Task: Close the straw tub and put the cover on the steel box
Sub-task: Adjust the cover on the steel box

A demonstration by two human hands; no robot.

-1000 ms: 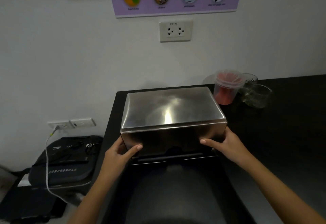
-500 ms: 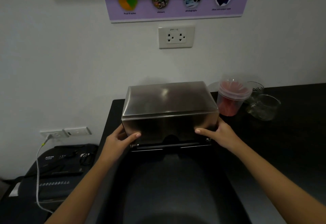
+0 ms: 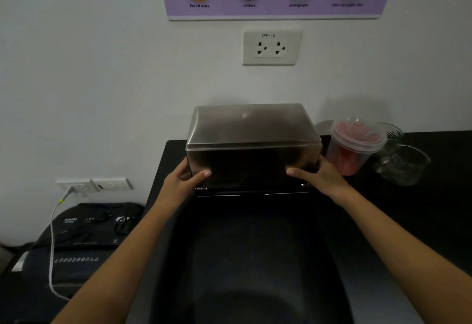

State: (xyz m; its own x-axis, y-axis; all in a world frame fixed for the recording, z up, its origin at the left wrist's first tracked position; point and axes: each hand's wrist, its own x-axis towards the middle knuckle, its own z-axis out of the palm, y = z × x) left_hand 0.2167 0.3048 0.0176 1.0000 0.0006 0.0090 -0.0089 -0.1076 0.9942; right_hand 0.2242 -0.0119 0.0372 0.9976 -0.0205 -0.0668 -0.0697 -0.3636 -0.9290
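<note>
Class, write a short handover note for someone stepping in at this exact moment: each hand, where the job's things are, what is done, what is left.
Left hand: gripping the left lower corner of the steel cover, thumb on its front.
Right hand: gripping the right lower corner, thumb on its front.
Cover: held over the steel box, whose base edge shows just below it on the black counter.
Straw tub: right of the box, clear lid on.
Done: the tub looks closed.
Left: whether the cover is fully seated cannot be told; press it down if needed, then let go.
</note>
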